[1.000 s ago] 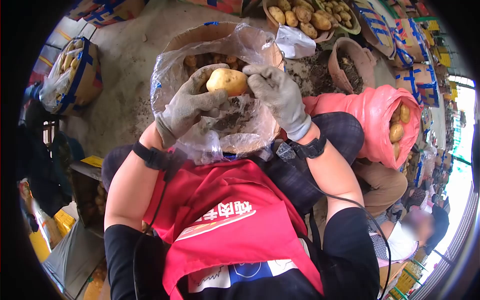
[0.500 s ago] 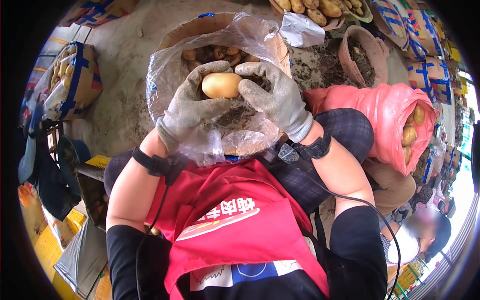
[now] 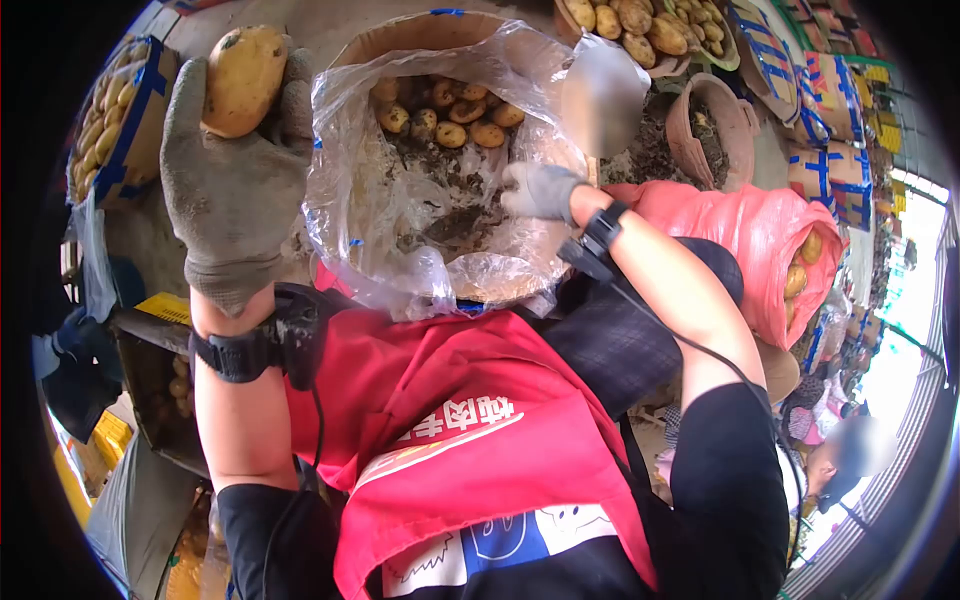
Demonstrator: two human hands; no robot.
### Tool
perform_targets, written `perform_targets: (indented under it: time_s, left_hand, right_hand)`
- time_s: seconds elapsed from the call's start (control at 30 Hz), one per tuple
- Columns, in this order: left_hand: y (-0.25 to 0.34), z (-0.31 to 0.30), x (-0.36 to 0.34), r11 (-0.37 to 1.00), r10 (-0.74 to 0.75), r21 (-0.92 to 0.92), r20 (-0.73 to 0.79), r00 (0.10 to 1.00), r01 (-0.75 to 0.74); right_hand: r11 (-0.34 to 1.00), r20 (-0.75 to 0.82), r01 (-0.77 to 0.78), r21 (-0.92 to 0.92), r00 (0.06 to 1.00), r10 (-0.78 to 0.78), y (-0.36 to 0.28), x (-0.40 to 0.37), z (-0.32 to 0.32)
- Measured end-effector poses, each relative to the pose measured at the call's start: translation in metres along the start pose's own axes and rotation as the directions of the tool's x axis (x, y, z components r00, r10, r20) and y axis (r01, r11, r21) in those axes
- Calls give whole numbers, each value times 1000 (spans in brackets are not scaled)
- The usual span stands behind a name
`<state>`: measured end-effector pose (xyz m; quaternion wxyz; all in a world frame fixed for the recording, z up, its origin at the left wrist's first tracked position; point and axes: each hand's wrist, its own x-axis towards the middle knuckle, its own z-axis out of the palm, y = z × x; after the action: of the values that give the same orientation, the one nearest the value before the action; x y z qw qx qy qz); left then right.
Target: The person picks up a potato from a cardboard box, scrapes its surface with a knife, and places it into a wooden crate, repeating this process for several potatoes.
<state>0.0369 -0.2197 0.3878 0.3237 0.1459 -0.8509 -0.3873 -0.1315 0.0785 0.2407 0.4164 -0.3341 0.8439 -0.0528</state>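
Observation:
My left hand (image 3: 235, 190), in a grey work glove, is raised at the left, outside the box. Its fingers are closed round a large yellow potato (image 3: 245, 80) with a few dark specks near its top. My right hand (image 3: 541, 191), gloved too, is over the right side of a round-looking cardboard box (image 3: 430, 35) lined with clear plastic (image 3: 345, 150). Its fingers point left and look bent, but their undersides are hidden, so I cannot see whether it holds anything. Several small potatoes (image 3: 455, 120) lie at the box's far side, with loose soil nearer me.
A pink sack of potatoes (image 3: 720, 225) lies at my right, beside a soil-streaked tub (image 3: 685, 130). Heaped potatoes (image 3: 640, 30) stand at the back. A taped box of potatoes (image 3: 150, 125) is at the left. Another person (image 3: 845, 465) is at the far right.
Both hands were together round the potato above the box. The left has carried it up and left, closer to the camera; the right has let go and moved lower, inside the box's right side.

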Motion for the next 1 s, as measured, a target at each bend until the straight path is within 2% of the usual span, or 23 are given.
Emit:
perform_targets:
  time_s: [0.03,0.1,0.13,0.17,0.23,0.3,0.37,0.4,0.53,0.63,0.67,0.7,0.73,0.77,0.8,0.83,0.87,0.9,0.93,0.97,1.0]
  left_hand:
    - [-8,-3,-1,847,265,481,-9,964,-228]
    - [-11,-5,-4,838,224,519,-46,973,-169]
    - [-11,-6,-6,835,205,532,-58,977,-144]
    - [-9,-7,-5,880,145,466,-83,986,-90]
    - [-5,-8,-4,915,57,404,-104,993,-10]
    - [-8,-10,-2,937,8,348,-107,994,29]
    - [-11,-9,0,949,-29,311,-93,995,56]
    - [-12,-9,1,952,-41,299,-88,995,66]
    - [-8,-9,-1,965,-68,248,-80,995,86]
    - [-9,-9,-4,983,-73,164,-87,994,87]
    - [-9,-10,-5,991,-73,107,-99,992,83]
    - [-12,-8,-7,997,-70,38,-102,992,74]
    - [-14,-5,-7,996,-69,-55,-104,992,63]
    - [-16,0,-9,970,-113,-227,-97,989,88]
    - [-15,6,-11,849,-222,-502,-55,973,166]
    - [-3,3,-3,526,-421,-767,141,896,368]
    - [8,0,4,87,-585,-886,325,743,455]
    - [8,7,4,108,-603,-834,378,703,541]
    - [12,11,-1,138,-550,-776,457,699,616]
    - [15,17,-8,176,-498,-710,534,684,682]
    - [9,31,-20,168,-476,-640,614,630,750]
  right_hand:
    - [1000,-29,-16,-25,999,15,-1,21,-2]
    - [988,-148,-75,-138,987,55,0,71,3]
    - [987,-159,-84,-139,985,62,9,98,10]
    - [976,-182,-140,-166,977,109,9,119,12]
    - [972,-343,-147,-181,936,78,30,166,37]
    - [964,-313,-165,-209,945,94,30,190,42]
    - [897,-252,-326,-300,933,255,27,204,44]
    - [824,-284,-387,-414,915,287,22,211,49]
    - [784,-368,-431,-446,887,279,19,196,51]
    - [842,-253,-352,-409,930,266,15,164,37]
    - [913,-316,-347,-214,909,271,17,154,33]
    - [912,-333,-352,-210,903,272,19,144,27]
    - [955,-296,-292,-51,918,265,19,132,19]
    - [968,-262,-225,114,933,248,17,116,11]
    - [965,-238,-144,219,951,196,15,100,0]
    - [965,-262,-141,223,945,198,17,89,-5]
    - [939,-261,-11,344,959,107,19,80,-10]
    - [882,-271,118,455,963,11,20,70,-15]
    - [837,-327,205,507,944,-33,11,51,-25]
    - [738,-358,309,599,929,-99,4,33,-35]
    - [633,-395,371,679,912,-112,-6,15,-42]
